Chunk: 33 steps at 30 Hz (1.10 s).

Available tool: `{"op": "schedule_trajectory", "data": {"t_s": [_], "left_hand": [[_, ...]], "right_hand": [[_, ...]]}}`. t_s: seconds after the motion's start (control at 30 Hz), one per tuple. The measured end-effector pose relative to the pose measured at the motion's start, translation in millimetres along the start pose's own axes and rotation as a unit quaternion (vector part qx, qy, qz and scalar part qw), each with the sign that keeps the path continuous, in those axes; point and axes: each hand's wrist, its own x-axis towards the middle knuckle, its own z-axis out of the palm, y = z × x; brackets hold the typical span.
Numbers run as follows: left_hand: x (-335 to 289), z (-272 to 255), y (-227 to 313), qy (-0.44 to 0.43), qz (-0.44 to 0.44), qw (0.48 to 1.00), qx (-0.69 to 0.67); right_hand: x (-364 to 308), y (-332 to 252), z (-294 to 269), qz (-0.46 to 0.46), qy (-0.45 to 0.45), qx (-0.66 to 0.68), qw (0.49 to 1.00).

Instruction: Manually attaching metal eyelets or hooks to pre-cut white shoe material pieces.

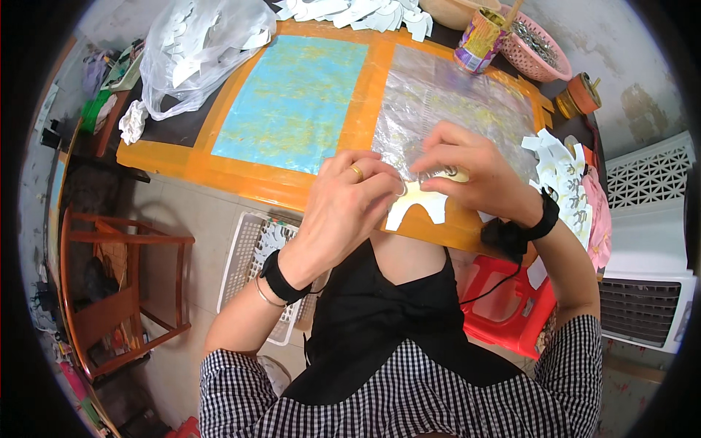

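Observation:
At the table's near edge lies a white cut-out piece (416, 208) with an arched lower edge and a yellowish upper part. My left hand (347, 201), with a ring on one finger, pinches its upper left corner, where a small shiny loop shows. Just above the piece, my right hand (467, 168) is curled with thumb and forefinger close together. Small shiny metal loops (445, 174) sit inside its bent fingers. What the right fingertips pinch is too small to make out. Under both hands is the orange-taped table (277, 186).
To the right lie white pieces with metal loops (566, 182) beside pink cloth (599, 226). A glue-smeared can (478, 40), a pink basket of metal parts (537, 47) and a tape roll (577, 95) stand behind. A plastic bag (197, 51) is back left; a red stool (504, 299) stands below.

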Motion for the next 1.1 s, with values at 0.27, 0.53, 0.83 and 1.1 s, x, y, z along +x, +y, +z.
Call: {"op": "schedule_trajectory", "data": {"t_s": [0.27,0.53,0.83,1.1], "left_hand": [[0.3,-1.6,-0.1,-0.003,-0.004,1.0,-0.01],[-1.0,0.0,-2.3,0.0,-0.015,0.999,-0.033],[1.1,-0.9,-2.7,0.006,-0.031,0.999,-0.041],[0.7,-2.6,-4.9,0.001,-0.033,0.998,-0.062]], "right_hand": [[28.8,2.5,-3.4,-0.04,-0.139,-0.012,0.989],[42.5,8.1,-4.5,-0.066,-0.197,0.017,0.978],[18.4,5.5,3.1,-0.242,-0.095,-0.128,0.957],[19.1,4.6,4.5,-0.232,-0.1,-0.134,0.958]]}}
